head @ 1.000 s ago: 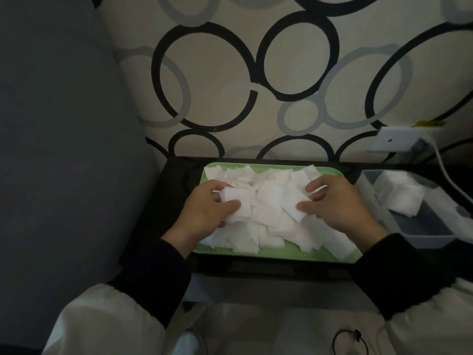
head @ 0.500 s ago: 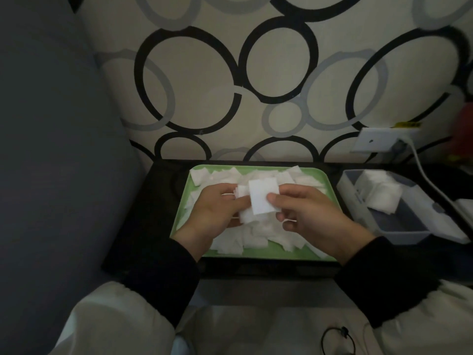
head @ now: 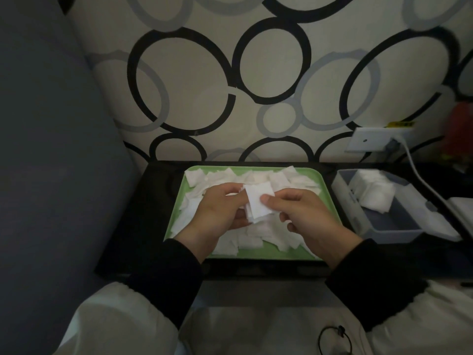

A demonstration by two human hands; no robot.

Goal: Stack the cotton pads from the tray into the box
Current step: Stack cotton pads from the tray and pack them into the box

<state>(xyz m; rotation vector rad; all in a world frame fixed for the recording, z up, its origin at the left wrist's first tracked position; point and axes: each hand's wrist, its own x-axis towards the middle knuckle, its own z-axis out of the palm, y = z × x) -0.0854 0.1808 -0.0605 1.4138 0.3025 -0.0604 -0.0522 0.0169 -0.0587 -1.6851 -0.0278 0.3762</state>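
Change since earlier frames: both hands have come together above the tray centre. A second ago they worked apart on the heap. The right hand's pad now lies on the front of the left hand's stack, much as half a second ago.
Left hand (head: 217,211): raised over the tray's middle, fingers curled round the held stack from its left side.
Right hand (head: 304,216): just right of the left hand, thumb and forefinger pinching the right edge of the front pad; the other fingers are curled beneath.
Held stack (head: 258,203): a few white square cotton pads, roughly upright and slightly tilted, gripped between both hands above the tray. The number of pads cannot be told.
Loose cotton pads (head: 256,178): an untidy heap covering most of the tray.
Tray (head: 256,253): green, rectangular, flat on the black table (head: 133,226); bare green shows along its near edge.
Box (head: 391,224): grey, open-topped, just right of the tray and apart from it.
Pads in box (head: 371,190): a white pile at the box's far end; the near end shows grey floor.
Wall socket (head: 371,142): behind the tray to its right, with a white cable (head: 419,172) running down past the box.
Grey cushion (head: 51,149): left of the tray.
Black loop (head: 332,339): on pale fabric, well in front of the tray.
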